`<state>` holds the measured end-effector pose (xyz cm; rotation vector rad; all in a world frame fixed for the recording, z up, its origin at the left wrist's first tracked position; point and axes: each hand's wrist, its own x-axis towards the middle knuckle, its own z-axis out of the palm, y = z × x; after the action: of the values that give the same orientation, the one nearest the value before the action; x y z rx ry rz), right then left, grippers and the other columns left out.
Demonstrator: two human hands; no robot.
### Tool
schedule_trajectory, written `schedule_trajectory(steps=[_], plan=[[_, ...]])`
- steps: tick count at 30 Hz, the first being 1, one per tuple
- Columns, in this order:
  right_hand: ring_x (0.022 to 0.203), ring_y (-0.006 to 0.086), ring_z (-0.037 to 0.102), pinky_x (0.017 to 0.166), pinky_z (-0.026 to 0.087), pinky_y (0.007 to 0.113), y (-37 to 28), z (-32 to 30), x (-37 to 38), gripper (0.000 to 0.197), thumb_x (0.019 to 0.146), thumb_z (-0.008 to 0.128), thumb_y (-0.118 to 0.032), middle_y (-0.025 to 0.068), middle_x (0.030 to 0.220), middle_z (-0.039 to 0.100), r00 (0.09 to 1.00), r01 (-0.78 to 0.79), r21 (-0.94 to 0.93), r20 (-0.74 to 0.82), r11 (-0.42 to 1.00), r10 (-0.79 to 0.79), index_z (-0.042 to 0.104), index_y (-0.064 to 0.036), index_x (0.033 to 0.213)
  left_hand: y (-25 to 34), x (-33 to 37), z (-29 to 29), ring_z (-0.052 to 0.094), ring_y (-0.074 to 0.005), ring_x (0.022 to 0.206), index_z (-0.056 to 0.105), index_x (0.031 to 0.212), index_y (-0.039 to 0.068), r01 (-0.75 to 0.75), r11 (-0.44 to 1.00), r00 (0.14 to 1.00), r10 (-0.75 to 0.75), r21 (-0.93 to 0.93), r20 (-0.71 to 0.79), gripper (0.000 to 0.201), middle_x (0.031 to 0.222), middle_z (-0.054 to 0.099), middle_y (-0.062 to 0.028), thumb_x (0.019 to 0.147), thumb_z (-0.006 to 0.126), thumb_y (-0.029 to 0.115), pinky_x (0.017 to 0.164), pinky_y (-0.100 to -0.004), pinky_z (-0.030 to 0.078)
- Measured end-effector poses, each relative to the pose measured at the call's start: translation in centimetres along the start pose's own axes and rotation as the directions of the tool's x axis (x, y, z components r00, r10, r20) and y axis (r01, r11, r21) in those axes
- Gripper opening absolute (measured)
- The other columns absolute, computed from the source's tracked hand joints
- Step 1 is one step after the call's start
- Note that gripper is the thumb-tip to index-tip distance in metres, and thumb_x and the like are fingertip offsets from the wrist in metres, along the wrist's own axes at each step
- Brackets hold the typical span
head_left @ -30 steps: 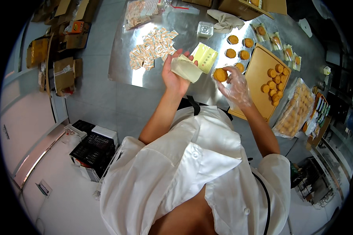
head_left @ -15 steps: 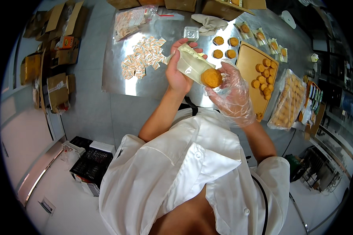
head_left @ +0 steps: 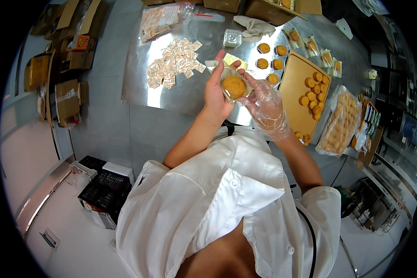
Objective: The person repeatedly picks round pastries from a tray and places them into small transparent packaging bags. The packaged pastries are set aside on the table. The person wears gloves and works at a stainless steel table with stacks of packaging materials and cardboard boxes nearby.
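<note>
My bare left hand point(head_left: 217, 90) is closed round a clear packaging bag point(head_left: 228, 69) above the near edge of the table. A round golden mooncake point(head_left: 234, 86) sits in the bag, toward its near end. In a clear plastic glove, my right hand point(head_left: 268, 106) pinches the bag's edge beside the mooncake; its fingertips are partly hidden. Beyond my hands, several unwrapped mooncakes point(head_left: 262, 63) stand in small dark holders. More mooncakes point(head_left: 319, 88) are grouped on a tan tray point(head_left: 295, 69) to the right.
Small sachets point(head_left: 176, 60) lie heaped on the steel table point(head_left: 194, 99), with a bag of sachets point(head_left: 160, 22) behind. A clear container point(head_left: 232, 38), a cloth point(head_left: 254, 28) and a cardboard box point(head_left: 269, 11) stand farther back. Bagged mooncakes point(head_left: 312, 45) and a large pastry pack point(head_left: 340, 120) lie right.
The mooncake has gone from the bag's mouth to deeper in the bag, nearer my left palm. My right hand has moved left with it, uncovering another mooncake in a holder.
</note>
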<state>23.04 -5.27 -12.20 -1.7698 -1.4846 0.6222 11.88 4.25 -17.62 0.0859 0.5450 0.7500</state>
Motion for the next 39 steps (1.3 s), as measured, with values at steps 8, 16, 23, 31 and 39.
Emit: schedule_trajectory(steps=[8, 16, 23, 31, 39], plan=[[0.078, 0.0312, 0.063, 0.070, 0.053, 0.040, 0.2, 0.4, 0.8, 0.064, 0.074, 0.077, -0.005, 0.0158, 0.104, 0.061, 0.983, 0.182, -0.085, 0.007, 0.980, -0.182, 0.052, -0.0040, 0.132, 2.7, -1.9, 2.1, 0.058, -0.0271, 0.116, 0.042, 0.140, 0.006, -0.076, 0.930, 0.990, 0.026, 0.360, 0.142, 0.047, 0.125, 0.058, -0.0148, 0.100, 0.050, 0.030, 0.100, -0.0414, 0.047], [0.079, 0.0285, 0.067, 0.068, 0.054, 0.037, -0.6, -0.8, 1.2, 0.051, 0.075, 0.078, -0.011, 0.0141, 0.100, 0.066, 0.953, 0.275, -0.069, -0.116, 0.959, -0.281, 0.058, -0.0018, 0.120, 1.7, -4.0, 3.9, 0.055, -0.0275, 0.121, 0.049, 0.129, 0.003, -0.224, 0.880, 0.954, 0.109, 0.419, 0.280, 0.048, 0.135, 0.054, -0.0207, 0.099, 0.051, 0.041, 0.103, -0.0434, 0.044], [0.066, 0.0214, 0.065, 0.061, 0.052, 0.031, -1.4, -1.0, 2.2, 0.043, 0.078, 0.076, -0.004, 0.0118, 0.092, 0.067, 0.989, 0.138, 0.153, -0.063, 0.978, -0.130, 0.059, -0.0036, 0.117, 1.2, -4.0, 3.0, 0.041, -0.0337, 0.135, 0.043, 0.138, 0.005, -0.046, 0.996, 0.938, 0.018, 0.074, 0.346, 0.076, 0.145, 0.042, -0.0236, 0.095, 0.035, 0.066, 0.112, -0.0517, 0.033], [0.069, 0.0213, 0.059, 0.068, 0.049, 0.033, -2.2, -0.3, 2.9, 0.056, 0.081, 0.076, -0.013, 0.0090, 0.081, 0.061, 0.961, -0.056, 0.033, 0.275, 0.998, 0.045, 0.051, -0.0050, 0.129, 2.3, -1.2, -3.8, 0.059, -0.0275, 0.112, 0.042, 0.141, 0.005, 0.268, 0.957, 0.959, -0.254, -0.111, 0.127, 0.053, 0.121, 0.059, -0.0160, 0.099, 0.049, 0.036, 0.099, -0.0436, 0.048], [0.086, 0.0341, 0.067, 0.074, 0.053, 0.037, -0.5, 4.7, 3.6, 0.051, 0.086, 0.071, -0.015, 0.0192, 0.107, 0.067, 0.931, 0.138, 0.063, 0.333, 0.988, -0.151, 0.050, -0.0036, 0.131, 2.8, -3.4, -5.2, 0.058, -0.0250, 0.113, 0.049, 0.133, 0.005, 0.043, 0.990, 0.998, -0.049, -0.137, -0.040, 0.037, 0.122, 0.059, -0.0126, 0.101, 0.048, 0.024, 0.100, -0.0402, 0.046]])
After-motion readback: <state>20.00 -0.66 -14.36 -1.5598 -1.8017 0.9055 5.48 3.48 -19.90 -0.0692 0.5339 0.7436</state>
